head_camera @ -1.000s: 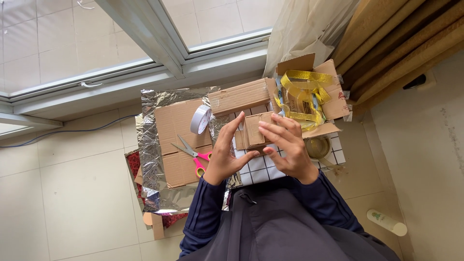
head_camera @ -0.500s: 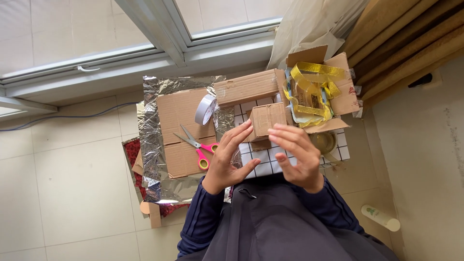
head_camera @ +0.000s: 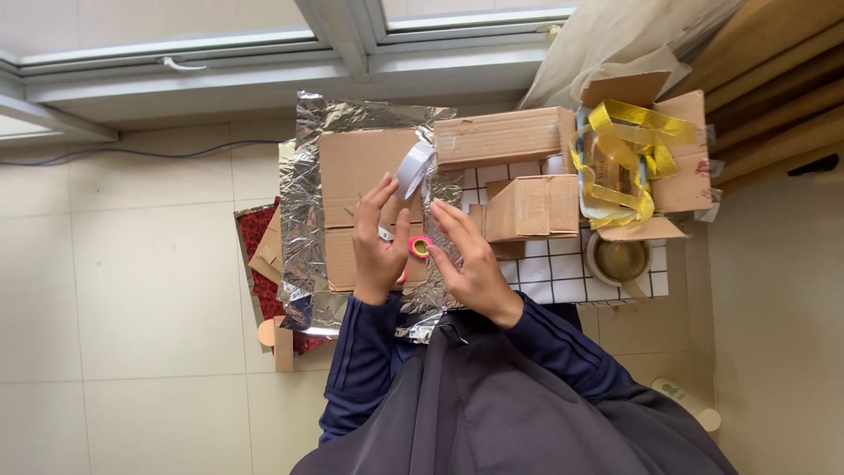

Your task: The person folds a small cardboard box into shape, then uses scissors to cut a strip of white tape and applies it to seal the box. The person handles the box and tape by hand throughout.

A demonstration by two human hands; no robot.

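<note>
My left hand (head_camera: pixel 380 239) lies with fingers spread on a flat brown cardboard sheet (head_camera: pixel 360 167), which rests on crinkled aluminium foil (head_camera: pixel 303 202). It covers the blades of pink-handled scissors (head_camera: pixel 418 247). My right hand (head_camera: pixel 472 257) is beside it, fingers apart, its thumb at the pink handle; neither hand has a clear grip on the scissors. A white tape roll (head_camera: pixel 413 169) stands just beyond my left fingertips. A small folded cardboard box (head_camera: pixel 533 207) lies free to the right of my right hand, on a checked sheet (head_camera: pixel 549 268).
A long cardboard box (head_camera: pixel 501 136) lies behind the small one. An open carton with gold ribbon (head_camera: pixel 637 149) and a brown tape roll (head_camera: pixel 620 260) stand at the right. Red patterned paper (head_camera: pixel 259 264) pokes out at the left. A window frame (head_camera: pixel 352 44) is ahead, wooden planks (head_camera: pixel 774 62) to the right.
Both hands were around the small cardboard box earlier; it now lies on the checked sheet, and the hands have moved left onto the cardboard sheet at the scissors.
</note>
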